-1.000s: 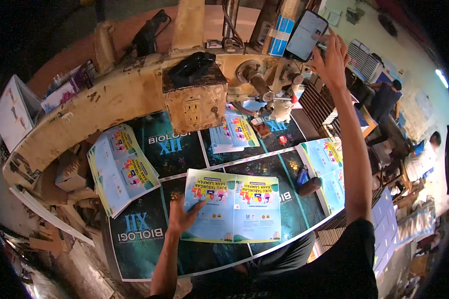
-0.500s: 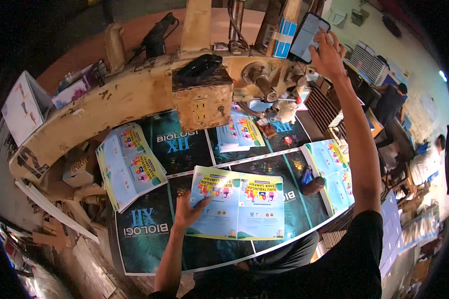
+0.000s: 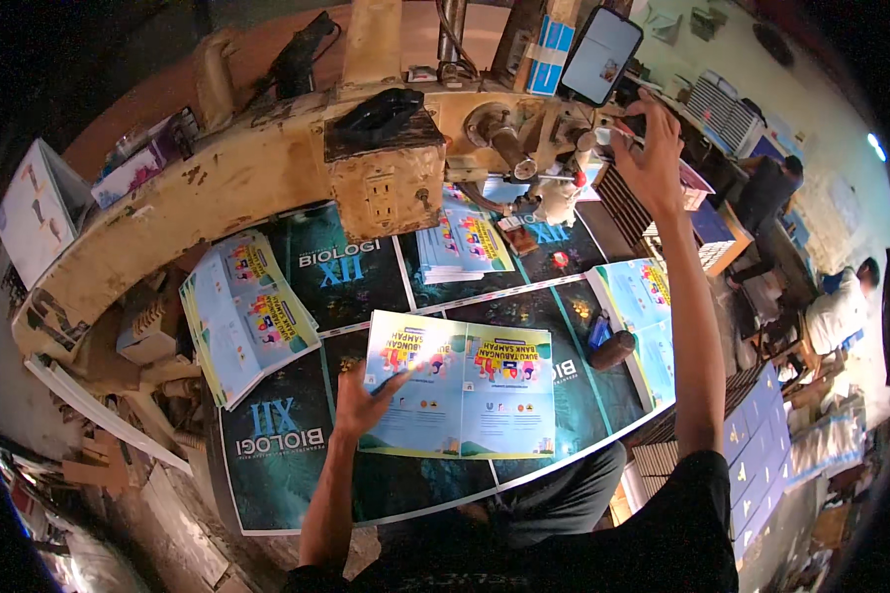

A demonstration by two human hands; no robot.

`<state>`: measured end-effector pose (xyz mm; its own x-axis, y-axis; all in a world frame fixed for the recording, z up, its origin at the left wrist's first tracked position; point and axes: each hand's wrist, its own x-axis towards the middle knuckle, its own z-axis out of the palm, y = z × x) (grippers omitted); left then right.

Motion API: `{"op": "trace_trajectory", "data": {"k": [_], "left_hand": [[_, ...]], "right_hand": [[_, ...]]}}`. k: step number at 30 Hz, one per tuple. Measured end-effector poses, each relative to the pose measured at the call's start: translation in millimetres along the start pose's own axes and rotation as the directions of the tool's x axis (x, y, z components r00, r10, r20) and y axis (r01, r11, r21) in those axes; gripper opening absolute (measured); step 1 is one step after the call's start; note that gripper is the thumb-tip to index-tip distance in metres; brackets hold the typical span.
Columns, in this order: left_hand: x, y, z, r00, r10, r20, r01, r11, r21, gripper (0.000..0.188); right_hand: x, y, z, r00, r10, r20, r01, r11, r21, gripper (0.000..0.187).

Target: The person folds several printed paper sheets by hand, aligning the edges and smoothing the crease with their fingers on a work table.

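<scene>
A printed sheet of two joined colourful booklet covers [image 3: 509,425] lies in front of me. My left hand [image 3: 358,403] grips its left edge, thumb on top and the other fingers partly hidden. At the upper right my right hand [image 3: 653,163] is raised with its fingers apart and holds nothing. Just above it a smartphone [image 3: 601,57] stands upright with its screen lit, apart from my fingers. Stacks of similar covers lie to the left [image 3: 252,326], at the back [image 3: 460,242] and to the right [image 3: 653,336].
Large dark printed sheets [image 3: 297,484] cover the table. A worn cream machine frame [image 3: 188,188] arches behind, with a socket box [image 3: 386,188] jutting forward. A dark rounded object [image 3: 613,351] and a blue item [image 3: 598,329] sit beside the right stack. Two people are at the far right.
My right hand has come away from the phone and dropped below it; the phone's screen picture has changed. My left hand remains on the cover sheet. The whole view has shifted slightly.
</scene>
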<state>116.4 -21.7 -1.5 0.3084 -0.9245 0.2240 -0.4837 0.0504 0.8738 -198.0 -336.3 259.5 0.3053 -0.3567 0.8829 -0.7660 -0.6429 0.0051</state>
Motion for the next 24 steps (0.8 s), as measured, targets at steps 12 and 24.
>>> {"op": "trace_trajectory", "data": {"k": [12, 24], "left_hand": [[1.5, 6.8, -1.7, 1.000, 0.011, 0.016, -0.010, 0.998, -0.055, 0.032], [2.4, 5.4, 0.3, 0.998, 0.062, -0.006, -0.062, 0.998, -0.031, 0.030]], "right_hand": [[8.5, 19.0, 36.1, 0.992, -0.077, 0.095, 0.080, 0.996, -0.033, 0.061], [55.2, 25.4, 60.4, 0.998, -0.057, 0.018, 0.058, 0.995, -0.075, 0.043]]}}
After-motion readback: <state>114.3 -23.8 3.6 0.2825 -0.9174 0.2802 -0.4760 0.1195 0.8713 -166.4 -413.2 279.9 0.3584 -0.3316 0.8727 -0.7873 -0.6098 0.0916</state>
